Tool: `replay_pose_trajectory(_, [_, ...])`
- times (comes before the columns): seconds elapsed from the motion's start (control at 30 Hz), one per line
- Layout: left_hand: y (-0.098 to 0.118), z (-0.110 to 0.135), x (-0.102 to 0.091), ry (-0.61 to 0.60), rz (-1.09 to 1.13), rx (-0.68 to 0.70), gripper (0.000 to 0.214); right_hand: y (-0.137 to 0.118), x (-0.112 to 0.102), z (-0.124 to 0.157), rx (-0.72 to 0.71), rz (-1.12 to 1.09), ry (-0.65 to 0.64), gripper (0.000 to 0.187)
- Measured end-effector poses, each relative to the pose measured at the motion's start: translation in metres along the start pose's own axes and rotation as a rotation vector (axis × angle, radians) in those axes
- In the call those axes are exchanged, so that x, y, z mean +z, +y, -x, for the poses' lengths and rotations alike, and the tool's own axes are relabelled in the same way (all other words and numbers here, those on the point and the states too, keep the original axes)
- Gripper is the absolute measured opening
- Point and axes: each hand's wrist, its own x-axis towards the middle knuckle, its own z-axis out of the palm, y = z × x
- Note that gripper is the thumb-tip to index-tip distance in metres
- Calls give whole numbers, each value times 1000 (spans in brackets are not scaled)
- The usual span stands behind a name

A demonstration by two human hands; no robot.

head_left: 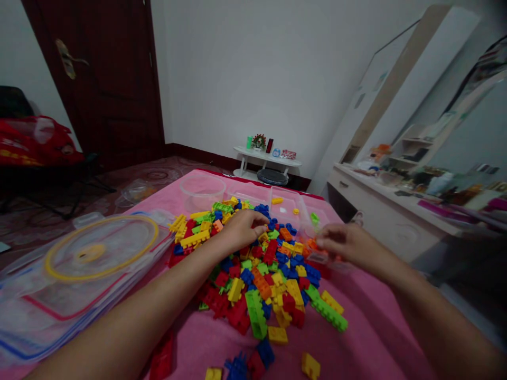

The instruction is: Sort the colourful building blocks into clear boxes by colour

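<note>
Stacked lids (pixel 79 295) lie left of toy bricks (pixel 261 285) heaped on the surface (pixel 368 316). The left hand (pixel 245 228) is half-curled over the bricks, the right hand (pixel 336 240) at a clear box (pixel 317 257), any hold unclear. Beyond stand a round tub (pixel 202 201) and white side table (pixel 264 155).

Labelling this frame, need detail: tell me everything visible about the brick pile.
The brick pile is a loose, jumbled heap of studded, plastic-looking blocks in red, blue, yellow, green and orange, from short chunks to long bars. It lies on a pink cloth, with clear containers beyond it and stacked lids to the left. A few bricks lie apart at the near side. The left hand reaches over its far part, apparently touching bricks; its exact grip is unclear.
</note>
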Motion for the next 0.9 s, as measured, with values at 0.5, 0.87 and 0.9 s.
replay_pose_trajectory(0.5, [0, 9, 7, -254, -207, 154, 25, 28, 41, 87, -45, 563, -134, 35])
replay_pose_trajectory(0.87, [-3, 8, 9, -252, -232, 162, 24, 14, 60, 85, -6, 676, -57, 32])
replay_pose_trajectory(0.9, [-4, 8, 10, -247, -233, 162, 24, 17, 64, 83, -18, 663, -67, 38])
